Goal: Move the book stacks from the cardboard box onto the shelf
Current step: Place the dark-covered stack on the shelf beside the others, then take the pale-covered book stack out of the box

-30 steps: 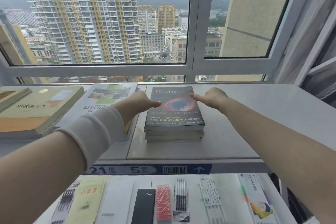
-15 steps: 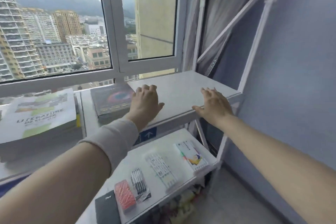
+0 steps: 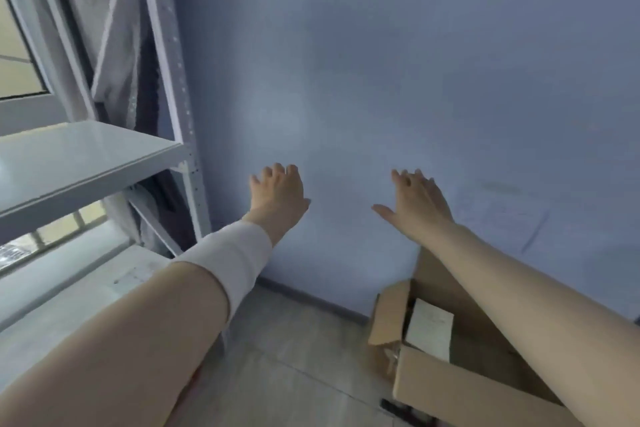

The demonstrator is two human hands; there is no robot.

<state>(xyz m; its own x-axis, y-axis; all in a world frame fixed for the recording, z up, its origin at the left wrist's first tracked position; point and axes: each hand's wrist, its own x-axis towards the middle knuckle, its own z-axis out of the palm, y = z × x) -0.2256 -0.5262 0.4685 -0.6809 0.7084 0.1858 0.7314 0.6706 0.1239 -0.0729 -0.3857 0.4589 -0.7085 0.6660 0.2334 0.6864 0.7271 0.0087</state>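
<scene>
Both hands have been taken off the shelf board on which they were resting half a second ago, and the view has been swung rightwards, so that the window and the books already set down are lost from sight and a blue wall [image 3: 381, 62] is faced. The left hand [image 3: 277, 194] and the right hand [image 3: 415, 208] are held out in the air before that wall, well apart, palms turned down. The fingers of each are loosely spread and nothing is gripped by either. A white wristband [image 3: 232, 263] is worn on the left forearm. The shelf [image 3: 86, 163] is seen at the left, its upper grey board bare in the part that is shown. The cardboard box [image 3: 450, 388] is seen on the floor [image 3: 304, 357] at the lower right, close to the wall, with its flaps open, and it is partly crossed by the right forearm. A pale-covered book [image 3: 429, 329] is seen inside it; whether it tops a stack cannot be told.
</scene>
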